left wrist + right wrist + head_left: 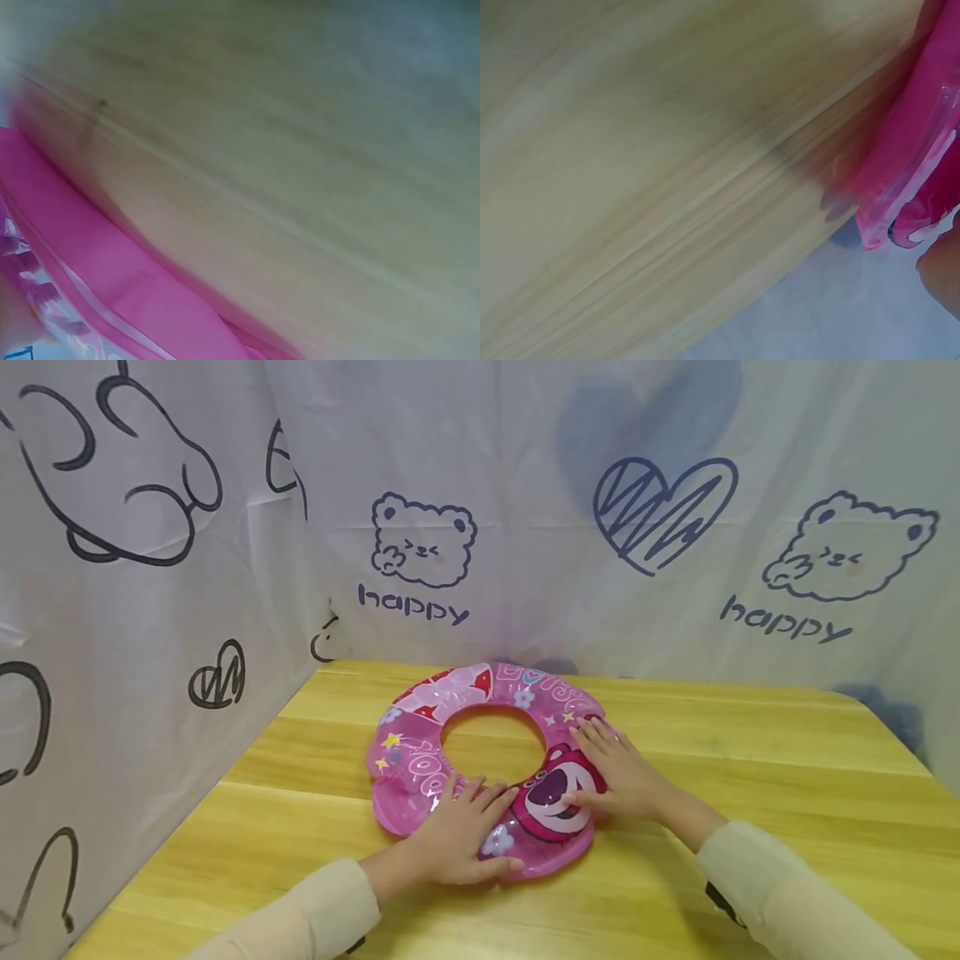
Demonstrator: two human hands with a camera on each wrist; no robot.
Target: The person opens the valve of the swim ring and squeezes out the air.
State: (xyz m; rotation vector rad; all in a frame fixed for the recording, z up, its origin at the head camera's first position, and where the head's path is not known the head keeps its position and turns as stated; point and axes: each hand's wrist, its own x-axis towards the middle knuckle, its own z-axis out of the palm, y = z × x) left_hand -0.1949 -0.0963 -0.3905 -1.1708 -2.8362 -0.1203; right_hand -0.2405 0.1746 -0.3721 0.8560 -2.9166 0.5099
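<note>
A pink inflatable swim ring [405, 777] with a cartoon bear face, flowers and lettering lies flat on the wooden table. Its lower left side looks creased and soft. My left hand [461, 831] rests on the near part of the ring, fingers spread and fairly straight. On the ring's right side, over the edge of the bear face, my right hand [622, 772] lies with extended fingers. In the left wrist view the ring's pink side [112, 255] fills the lower left corner. The right wrist view shows the ring's edge [907, 142] and a bit of a finger [941, 274].
The yellow wood-grain table [735, 752] extends around the ring. White cloth with printed bears, hearts and "happy" lettering hangs behind the table [525, 568] and along its left side [150, 635]. Light sleeves cover both forearms.
</note>
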